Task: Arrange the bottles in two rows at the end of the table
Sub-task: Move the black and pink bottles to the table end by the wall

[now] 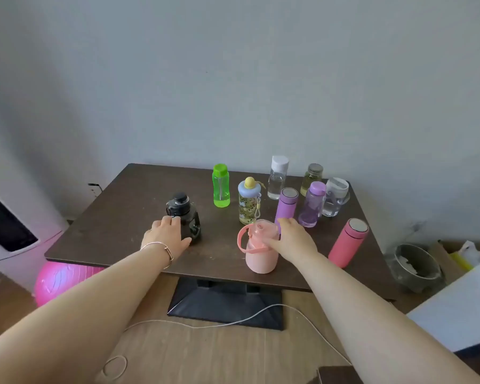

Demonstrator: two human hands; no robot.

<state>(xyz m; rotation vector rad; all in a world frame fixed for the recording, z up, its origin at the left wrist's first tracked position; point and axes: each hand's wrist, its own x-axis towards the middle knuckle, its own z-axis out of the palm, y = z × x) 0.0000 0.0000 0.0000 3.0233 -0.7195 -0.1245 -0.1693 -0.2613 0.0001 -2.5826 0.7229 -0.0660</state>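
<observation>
Several bottles stand on a dark brown table (128,206). My left hand (165,234) wraps the side of a black bottle (185,214) at the left. My right hand (291,239) grips the upper part of a pale pink bottle with a loop handle (261,250) near the front edge. Behind stand a green bottle (221,185), a yellow patterned bottle with a blue cap (248,202), a purple flask (286,202), a translucent purple bottle (312,205), clear bottles (277,177) (335,198), an olive bottle (311,177) and a coral flask (348,243).
A grey wall rises directly behind the table. A pink exercise ball (58,278) lies under the left edge. A white cable (233,321) crosses the wooden floor by the black table base (225,303). A grey bowl (414,266) and boxes sit at the right.
</observation>
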